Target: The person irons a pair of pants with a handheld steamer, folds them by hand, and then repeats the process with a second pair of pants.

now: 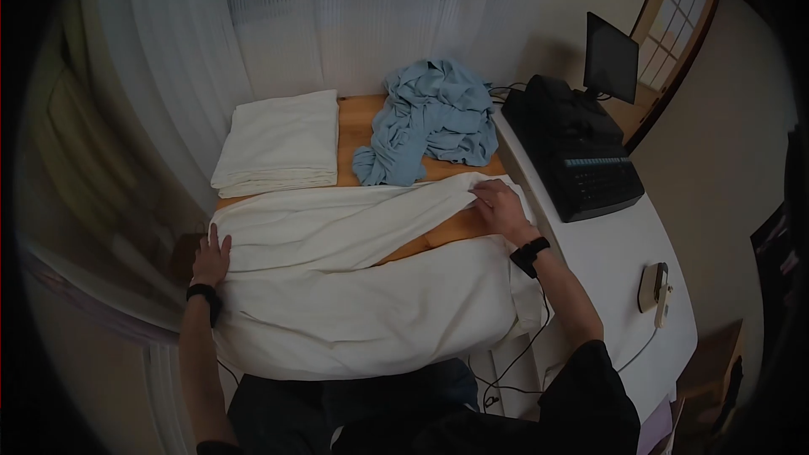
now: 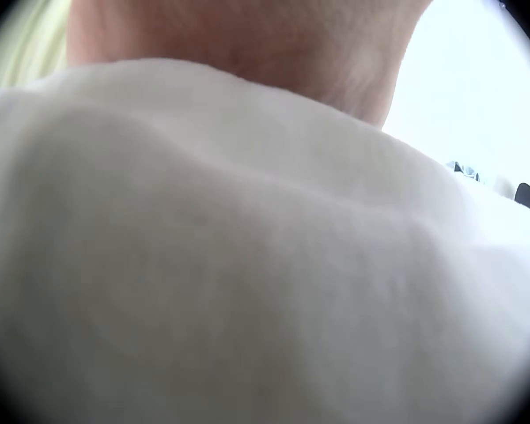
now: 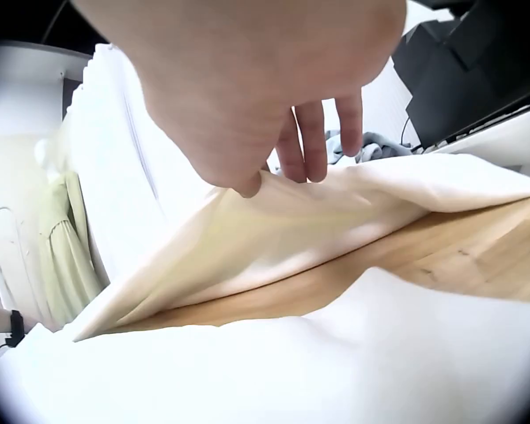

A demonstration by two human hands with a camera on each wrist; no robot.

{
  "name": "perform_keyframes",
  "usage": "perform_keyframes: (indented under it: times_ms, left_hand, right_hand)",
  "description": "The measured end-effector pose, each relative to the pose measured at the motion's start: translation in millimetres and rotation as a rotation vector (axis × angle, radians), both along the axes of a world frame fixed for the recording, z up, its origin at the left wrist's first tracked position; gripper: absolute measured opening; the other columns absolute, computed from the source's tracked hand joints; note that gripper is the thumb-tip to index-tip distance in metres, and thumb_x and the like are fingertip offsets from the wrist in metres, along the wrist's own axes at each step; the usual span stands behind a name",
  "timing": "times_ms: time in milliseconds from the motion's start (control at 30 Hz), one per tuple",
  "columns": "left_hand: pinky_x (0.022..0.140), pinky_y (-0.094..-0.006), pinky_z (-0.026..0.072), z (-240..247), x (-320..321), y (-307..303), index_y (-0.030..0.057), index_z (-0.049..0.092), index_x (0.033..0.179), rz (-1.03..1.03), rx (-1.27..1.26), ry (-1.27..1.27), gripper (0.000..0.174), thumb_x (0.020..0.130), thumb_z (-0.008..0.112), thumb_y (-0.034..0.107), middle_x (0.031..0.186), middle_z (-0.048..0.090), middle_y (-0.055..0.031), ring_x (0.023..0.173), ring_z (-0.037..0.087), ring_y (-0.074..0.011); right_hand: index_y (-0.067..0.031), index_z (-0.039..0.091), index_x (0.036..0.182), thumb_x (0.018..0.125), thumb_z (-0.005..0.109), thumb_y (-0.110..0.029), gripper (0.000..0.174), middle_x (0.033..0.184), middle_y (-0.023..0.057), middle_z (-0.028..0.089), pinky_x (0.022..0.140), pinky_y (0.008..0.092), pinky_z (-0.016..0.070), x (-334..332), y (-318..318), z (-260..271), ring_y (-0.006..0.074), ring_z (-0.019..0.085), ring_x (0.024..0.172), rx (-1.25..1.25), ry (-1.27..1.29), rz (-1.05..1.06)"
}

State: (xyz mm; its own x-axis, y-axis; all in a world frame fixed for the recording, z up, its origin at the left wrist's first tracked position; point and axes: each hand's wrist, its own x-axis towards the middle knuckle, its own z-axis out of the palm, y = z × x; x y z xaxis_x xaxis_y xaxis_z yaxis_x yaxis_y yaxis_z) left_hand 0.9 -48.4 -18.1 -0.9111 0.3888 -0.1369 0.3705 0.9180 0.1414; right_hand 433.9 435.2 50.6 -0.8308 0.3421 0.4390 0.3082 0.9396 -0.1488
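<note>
A large white cloth [image 1: 362,312] lies in loose folds across the wooden table, its near part hanging toward the person's lap. My right hand [image 1: 501,206] pinches the cloth's upper layer between thumb and fingers near the right end. In the right wrist view that pinched edge [image 3: 274,221] is raised, and bare wood shows between it and the near layer. At the cloth's left edge, my left hand [image 1: 211,261] rests with fingers extended. The left wrist view is mostly filled by blurred white cloth [image 2: 247,265], which hides the left fingers.
Behind the cloth stand a folded white stack [image 1: 282,139] and a crumpled blue cloth [image 1: 438,109]. To the right, a white desk [image 1: 590,261] carries a black keyboard machine [image 1: 581,152], a monitor [image 1: 611,59] and a power strip [image 1: 663,303]. Curtains [image 1: 160,76] hang at the left and back.
</note>
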Motion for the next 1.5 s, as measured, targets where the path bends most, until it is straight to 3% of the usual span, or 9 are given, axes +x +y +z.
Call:
perform_keyframes:
  times_ms: [100, 233, 333, 533, 800, 900, 967, 1367, 1500]
  left_hand:
    - [0.107, -0.0554, 0.041, -19, -16, -7, 0.0214, 0.015, 0.161, -0.049, 0.02, 0.033, 0.074, 0.102, 0.035, 0.06, 0.146, 0.04, -0.0237, 0.123, 0.049, -0.051]
    - [0.105, -0.0546, 0.0432, -3, -9, -5, 0.0204, 0.024, 0.158, -0.218, -0.132, 0.019, 0.062, 0.104, 0.038, 0.049, 0.151, 0.035, -0.0236, 0.126, 0.047, -0.0481]
    - [0.102, -0.0525, 0.0467, 0, -4, 2, 0.0174, 0.04, 0.147, 0.006, 0.019, -0.017, 0.043, 0.106, 0.041, 0.031, 0.159, 0.025, -0.0219, 0.13, 0.044, -0.0432]
    - [0.106, -0.0539, 0.0429, -18, -28, -18, 0.0221, 0.022, 0.158, -0.254, -0.207, 0.029, 0.061, 0.105, 0.04, 0.045, 0.155, 0.03, -0.0242, 0.127, 0.046, -0.0483]
    - [0.105, -0.0548, 0.0421, -88, -79, -44, 0.0208, 0.012, 0.161, -0.311, -0.106, 0.222, 0.072, 0.103, 0.038, 0.054, 0.146, 0.04, -0.0251, 0.121, 0.049, -0.0521]
    - [0.104, -0.0548, 0.0427, -23, -19, -14, 0.0203, 0.014, 0.161, -0.086, 0.008, 0.066, 0.071, 0.103, 0.038, 0.055, 0.144, 0.042, -0.0252, 0.119, 0.051, -0.0518]
    - [0.104, -0.0549, 0.0431, -27, -22, -14, 0.0199, 0.015, 0.161, -0.085, 0.02, 0.063, 0.071, 0.103, 0.038, 0.056, 0.144, 0.043, -0.0255, 0.119, 0.051, -0.0517]
    - [0.103, -0.0551, 0.0436, -33, -25, -17, 0.02, 0.014, 0.161, -0.105, 0.015, 0.083, 0.071, 0.104, 0.037, 0.055, 0.144, 0.043, -0.0247, 0.119, 0.051, -0.0507]
    - [0.102, -0.0542, 0.0439, -35, -26, -20, 0.0196, 0.015, 0.161, -0.15, 0.035, 0.121, 0.07, 0.104, 0.038, 0.054, 0.141, 0.045, -0.0243, 0.12, 0.052, -0.0497]
  right_hand:
    - [-0.0015, 0.069, 0.106, 0.09, 0.067, -0.009, 0.017, 0.103, 0.0142, 0.07, 0.073, 0.0379, 0.0563, 36, -12, 8, 0.0314, 0.067, 0.09, -0.193, 0.26, 0.085]
    - [-0.0019, 0.065, 0.102, 0.091, 0.067, -0.014, 0.016, 0.093, 0.0136, 0.071, 0.068, 0.038, 0.0547, 91, -58, 18, 0.0333, 0.067, 0.08, -0.563, 0.021, -0.222]
    - [-0.0049, 0.063, 0.097, 0.093, 0.067, -0.018, 0.014, 0.082, 0.0122, 0.068, 0.065, 0.0387, 0.053, 128, -62, -7, 0.0329, 0.066, 0.071, -0.319, -0.021, -0.089]
    - [-0.0095, 0.066, 0.1, 0.077, 0.071, -0.007, 0.024, 0.085, 0.0079, 0.066, 0.07, 0.0399, 0.055, 153, -39, -15, 0.031, 0.067, 0.077, 0.145, -0.304, 0.003]
    - [-0.0054, 0.069, 0.097, 0.075, 0.065, 0.007, 0.025, 0.104, 0.0076, 0.064, 0.071, 0.0367, 0.0556, 125, -35, 66, 0.0275, 0.064, 0.092, 0.343, 0.455, -0.519]
    - [-0.0041, 0.07, 0.092, 0.073, 0.064, 0.005, 0.022, 0.112, 0.0082, 0.067, 0.074, 0.0403, 0.0573, 151, -41, 13, 0.031, 0.064, 0.093, 0.196, -0.057, -0.459]
    - [-0.008, 0.072, 0.093, 0.073, 0.065, 0.0, 0.023, 0.092, 0.0078, 0.069, 0.072, 0.0414, 0.0565, 163, -44, -20, 0.0302, 0.065, 0.09, 0.111, -0.232, -0.479]
    - [-0.0029, 0.074, 0.091, 0.079, 0.069, -0.001, 0.014, 0.101, 0.0064, 0.069, 0.074, 0.0362, 0.0566, 124, -9, 66, 0.0262, 0.063, 0.099, 0.337, 0.153, -0.552]
    - [-0.0052, 0.069, 0.079, 0.084, 0.068, -0.014, 0.01, 0.092, 0.0153, 0.068, 0.071, 0.0439, 0.0568, 159, -35, -28, 0.0327, 0.068, 0.083, 0.048, -0.437, -0.558]
